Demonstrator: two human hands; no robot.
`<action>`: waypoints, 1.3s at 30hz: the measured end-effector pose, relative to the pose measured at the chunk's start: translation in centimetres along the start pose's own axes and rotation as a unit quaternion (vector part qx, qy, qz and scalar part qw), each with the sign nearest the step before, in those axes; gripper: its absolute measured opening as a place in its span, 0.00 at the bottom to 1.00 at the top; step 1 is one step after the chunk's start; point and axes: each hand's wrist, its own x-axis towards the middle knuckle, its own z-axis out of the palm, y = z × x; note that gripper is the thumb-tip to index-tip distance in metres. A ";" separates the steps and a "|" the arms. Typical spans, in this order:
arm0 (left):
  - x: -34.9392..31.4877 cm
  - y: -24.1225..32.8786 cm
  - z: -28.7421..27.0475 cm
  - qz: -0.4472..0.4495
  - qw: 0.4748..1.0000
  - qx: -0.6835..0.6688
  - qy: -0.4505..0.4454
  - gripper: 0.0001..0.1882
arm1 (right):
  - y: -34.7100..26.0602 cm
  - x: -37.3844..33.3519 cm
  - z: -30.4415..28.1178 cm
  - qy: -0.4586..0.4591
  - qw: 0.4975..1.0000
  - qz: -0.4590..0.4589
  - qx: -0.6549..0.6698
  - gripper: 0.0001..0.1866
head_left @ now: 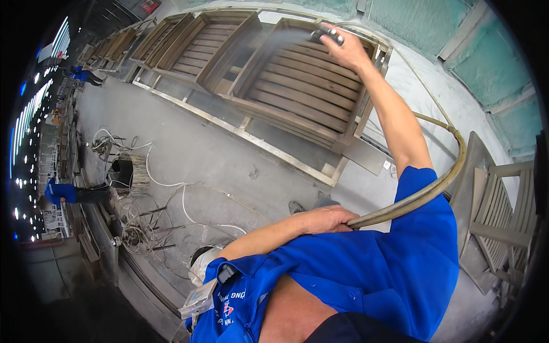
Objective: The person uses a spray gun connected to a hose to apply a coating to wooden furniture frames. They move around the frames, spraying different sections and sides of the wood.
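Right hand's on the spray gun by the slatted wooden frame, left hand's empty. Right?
Not quite: the left hand isn't empty; the head view shows it gripping the hose. The right hand is on the spray gun by the slatted wooden frame.

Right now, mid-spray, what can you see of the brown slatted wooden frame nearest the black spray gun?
The brown slatted wooden frame has parallel slats with dark gaps, bordered by raised sides. It lies slats up on a pale rail stand. Pale mist from the black spray gun in the right hand drifts over its far left corner. Whether the gun touches it is unclear.
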 end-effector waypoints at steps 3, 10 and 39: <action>0.6 -0.3 -1.5 0.006 1.000 0.000 0.015 0.11 | 0.0 3.1 -2.5 0.048 0.997 0.025 -0.057 0.26; 3.8 -0.9 -3.7 0.020 0.999 0.018 -0.024 0.10 | -5.0 -6.2 -6.6 -0.192 0.976 0.077 0.063 0.27; -21.1 -5.5 -25.7 0.129 0.962 0.042 -0.238 0.13 | -11.4 -2.2 7.9 0.308 0.883 0.311 -0.170 0.26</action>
